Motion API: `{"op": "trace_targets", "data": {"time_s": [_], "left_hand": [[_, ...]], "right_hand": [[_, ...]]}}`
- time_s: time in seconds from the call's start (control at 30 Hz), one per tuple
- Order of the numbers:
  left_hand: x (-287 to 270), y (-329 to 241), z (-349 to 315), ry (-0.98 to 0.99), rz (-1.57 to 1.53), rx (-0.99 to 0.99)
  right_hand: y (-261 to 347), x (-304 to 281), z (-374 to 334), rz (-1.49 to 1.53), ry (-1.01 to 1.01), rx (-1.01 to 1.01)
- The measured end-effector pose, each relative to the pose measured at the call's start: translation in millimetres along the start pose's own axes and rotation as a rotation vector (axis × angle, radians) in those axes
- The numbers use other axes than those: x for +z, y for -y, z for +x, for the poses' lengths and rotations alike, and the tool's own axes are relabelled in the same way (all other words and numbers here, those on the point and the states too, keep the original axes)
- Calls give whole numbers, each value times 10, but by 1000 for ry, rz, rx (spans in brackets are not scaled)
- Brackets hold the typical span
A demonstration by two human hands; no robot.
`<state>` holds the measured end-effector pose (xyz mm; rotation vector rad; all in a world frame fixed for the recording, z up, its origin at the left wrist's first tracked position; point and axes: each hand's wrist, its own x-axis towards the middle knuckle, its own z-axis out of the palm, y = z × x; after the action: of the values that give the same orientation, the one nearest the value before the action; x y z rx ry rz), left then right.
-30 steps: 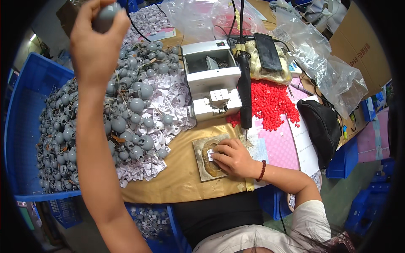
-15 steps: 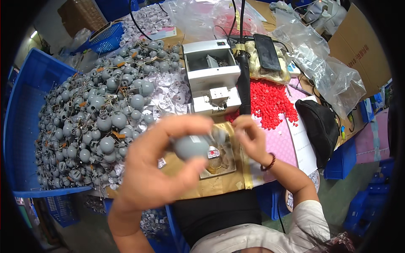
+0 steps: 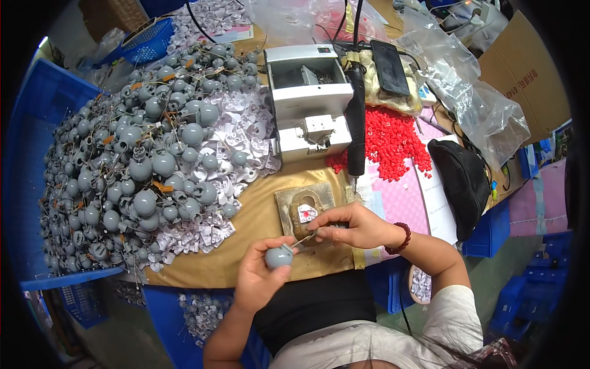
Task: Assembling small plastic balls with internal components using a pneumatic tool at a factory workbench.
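My left hand (image 3: 255, 280) is closed around a grey ball-shaped part (image 3: 279, 257), low over the table's front edge. From the ball's upper side a thin wire-like strand (image 3: 301, 242) runs to the fingertips of my right hand (image 3: 359, 227), which pinch it. Just beyond the hands lies a worn square block (image 3: 284, 200) with a rounded recess. In that recess sits a white plastic piece (image 3: 303, 210) with a red bit at its middle. The right fingers partly cover the block's near right corner.
A heap of grey ball parts (image 3: 144, 166) with wires fills the left side, beside white plastic pieces (image 3: 243, 126) and a blue crate (image 3: 27, 160). A white machine (image 3: 310, 95), a hanging black electric screwdriver (image 3: 356, 123), red pieces (image 3: 396, 144) and a black pouch (image 3: 461, 187) stand beyond.
The left hand has come down and nearer with the ball. My right hand has moved nearer and leftward to meet it, now pinching the strand. The block shows more fully.
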<state>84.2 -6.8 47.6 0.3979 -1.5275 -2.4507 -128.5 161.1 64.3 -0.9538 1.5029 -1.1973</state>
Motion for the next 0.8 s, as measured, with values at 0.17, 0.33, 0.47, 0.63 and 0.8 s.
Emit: {"op": "trace_targets", "data": {"time_s": [0.17, 0.33, 0.47, 0.63, 0.8], "left_hand": [[117, 133, 4, -50, 678, 247], [170, 197, 66, 13, 1013, 433], [171, 256, 156, 41, 1036, 432], [146, 287, 251, 46, 1049, 361], [136, 290, 274, 59, 1024, 314]], "right_hand": [[10, -15, 28, -359, -3, -108], [-99, -13, 62, -676, -116, -254], [-241, 25, 180, -957, -229, -466], [-395, 20, 279, -1173, -233, -588], [-348, 12, 240, -1294, -180, -615]]}}
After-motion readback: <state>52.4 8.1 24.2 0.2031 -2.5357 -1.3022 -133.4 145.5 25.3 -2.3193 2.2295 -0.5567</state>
